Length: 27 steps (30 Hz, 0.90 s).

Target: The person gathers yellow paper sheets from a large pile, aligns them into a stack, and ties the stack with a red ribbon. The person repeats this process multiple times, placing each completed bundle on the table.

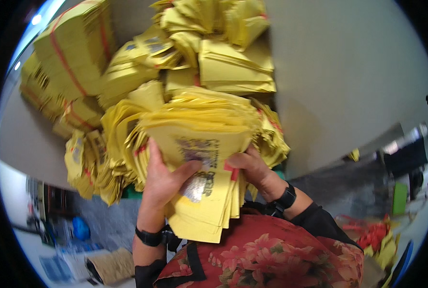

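Observation:
A thick bundle of yellow printed paper bags or envelopes [199, 144] is held between my two hands in front of my body. My left hand [163, 176] grips its left side, the thumb lying across the dark print. On the right edge, my right hand [252, 163] clasps the bundle, its thumb beside a short red strap [232, 170]. Looser sheets fan out at the bundle's lower end towards my floral apron [271, 248]. Fingers beneath the bundle are hidden.
Tall red-strapped yellow stacks [70, 50] stand at the back left of the grey table [343, 72]. More yellow bundles [235, 68] lie behind my hands, and several [91, 162] sit by the front left edge. Red straps and yellow scraps [372, 234] lie at lower right.

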{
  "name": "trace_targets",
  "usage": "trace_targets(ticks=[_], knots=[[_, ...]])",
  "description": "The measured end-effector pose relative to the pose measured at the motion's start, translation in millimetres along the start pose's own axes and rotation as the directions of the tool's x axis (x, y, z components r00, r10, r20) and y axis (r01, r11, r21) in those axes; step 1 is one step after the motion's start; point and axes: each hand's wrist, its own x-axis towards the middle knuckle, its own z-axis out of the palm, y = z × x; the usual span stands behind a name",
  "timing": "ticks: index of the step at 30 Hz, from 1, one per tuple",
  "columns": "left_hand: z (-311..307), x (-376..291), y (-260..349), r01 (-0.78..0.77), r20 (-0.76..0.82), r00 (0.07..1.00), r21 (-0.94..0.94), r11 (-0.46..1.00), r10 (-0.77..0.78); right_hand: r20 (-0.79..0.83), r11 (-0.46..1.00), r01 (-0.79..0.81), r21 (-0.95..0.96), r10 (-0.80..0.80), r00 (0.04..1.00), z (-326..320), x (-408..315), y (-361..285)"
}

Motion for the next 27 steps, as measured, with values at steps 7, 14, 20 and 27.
trace_targets(ticks=[7, 14, 20, 27], knots=[[-33, -26, -67, 0.269, 0.248, 0.954, -0.455, 0.849, -0.169, 0.079, 0.958, 0.217, -0.187, -0.206, 0.975, 14, -37, -20], [-53, -80, -180, 0.572, -0.026, 0.811, -0.171, 0.802, -0.584, 0.393, 0.725, 0.519, -0.454, -0.360, 0.846, -3, -63, -55], [12, -114, -184, 0.621, -0.119, 0.753, -0.197, 0.759, -0.647, 0.520, 0.773, 0.519, -0.364, -0.294, 0.802, -60, -106, -119], [128, -123, -128, 0.556, -0.034, 0.816, -0.226, 0.800, -0.577, 0.571, 0.731, 0.539, -0.419, -0.249, 0.782, -131, -164, -189]])
